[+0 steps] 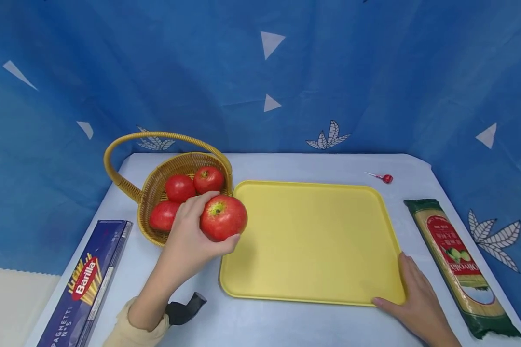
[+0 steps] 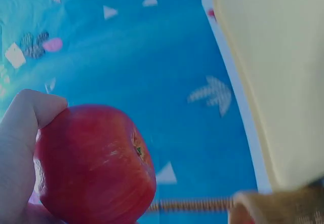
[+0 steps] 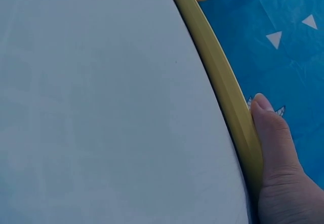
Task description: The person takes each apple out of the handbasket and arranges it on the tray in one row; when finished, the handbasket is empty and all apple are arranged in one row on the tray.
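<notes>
My left hand (image 1: 191, 238) grips a red apple (image 1: 227, 222) between thumb and fingers, raised where the basket and tray meet in the head view. In the left wrist view the apple (image 2: 96, 163) fills the lower left, its stem hollow facing right. Behind the hand stands a yellow woven basket (image 1: 159, 182) with more red apples (image 1: 180, 188) inside and a tall arched handle. The yellow rectangular tray (image 1: 312, 241) lies flat with nothing on it. At its near right corner my right hand (image 1: 417, 294) holds the rim, thumb along the near edge and fingers along the right side.
A blue Barilla spaghetti box (image 1: 84, 284) lies at the left edge of the white table (image 1: 286, 323). Along the right edge is a green-ended pasta packet (image 1: 460, 265). One red lollipop (image 1: 387, 179) sits behind the tray. Blue patterned cloth (image 1: 351, 72) hangs at the back.
</notes>
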The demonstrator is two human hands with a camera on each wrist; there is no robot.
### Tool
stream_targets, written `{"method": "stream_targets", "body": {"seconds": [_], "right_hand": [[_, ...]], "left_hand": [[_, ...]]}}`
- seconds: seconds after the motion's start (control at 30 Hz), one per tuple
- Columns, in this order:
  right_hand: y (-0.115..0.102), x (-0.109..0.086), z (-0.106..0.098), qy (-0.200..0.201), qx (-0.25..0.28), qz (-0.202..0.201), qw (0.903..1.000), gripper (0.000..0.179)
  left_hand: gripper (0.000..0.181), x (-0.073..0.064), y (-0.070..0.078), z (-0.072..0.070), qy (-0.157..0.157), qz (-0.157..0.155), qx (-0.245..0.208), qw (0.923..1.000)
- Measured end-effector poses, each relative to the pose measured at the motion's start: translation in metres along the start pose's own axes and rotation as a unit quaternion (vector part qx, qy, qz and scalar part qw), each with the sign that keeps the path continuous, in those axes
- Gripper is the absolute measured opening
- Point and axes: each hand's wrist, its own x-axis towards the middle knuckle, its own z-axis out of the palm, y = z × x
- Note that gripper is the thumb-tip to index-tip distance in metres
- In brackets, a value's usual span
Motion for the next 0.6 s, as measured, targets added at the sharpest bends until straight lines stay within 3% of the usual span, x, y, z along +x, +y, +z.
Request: {"method": "stream_targets", "body": {"seconds": [0.13, 0.37, 0.6], "right_hand": [[-0.001, -0.002, 0.001, 0.008, 0.006, -0.002, 1.0000, 0.139], [0.000, -0.001, 0.002, 0.011, 0.004, -0.002, 0.9999, 0.139], [0.000, -0.005, 0.003, 0.040, 0.009, -0.020, 0.9990, 0.138]], "left_hand": [[0.087, 0.001, 0.015, 0.016, -0.020, 0.028, -0.013, 0.9993], [0.085, 0.019, 0.035, 0.057, -0.067, 0.054, -0.033, 0.9957], [0.085, 0.042, 0.063, 0.099, -0.135, 0.098, -0.046, 0.9850]]}}
